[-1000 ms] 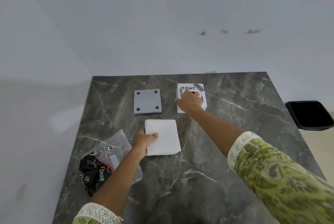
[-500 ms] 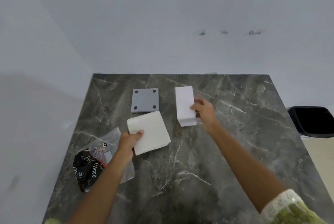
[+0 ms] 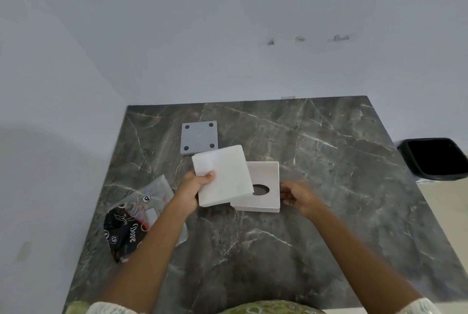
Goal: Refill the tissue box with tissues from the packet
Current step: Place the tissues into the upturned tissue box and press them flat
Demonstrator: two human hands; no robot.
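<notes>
Dark marble table (image 3: 316, 237). Left hand (image 3: 193, 190) pinches tissue stack (image 3: 221, 175); right hand (image 3: 295, 195) grips tissue box (image 3: 266, 176) at 3 o'clock. Flip box, load stack squarely.

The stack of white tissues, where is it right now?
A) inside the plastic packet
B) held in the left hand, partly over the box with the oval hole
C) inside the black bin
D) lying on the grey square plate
B: the left hand holds the stack of white tissues, which overlaps the box with the oval hole.
</notes>
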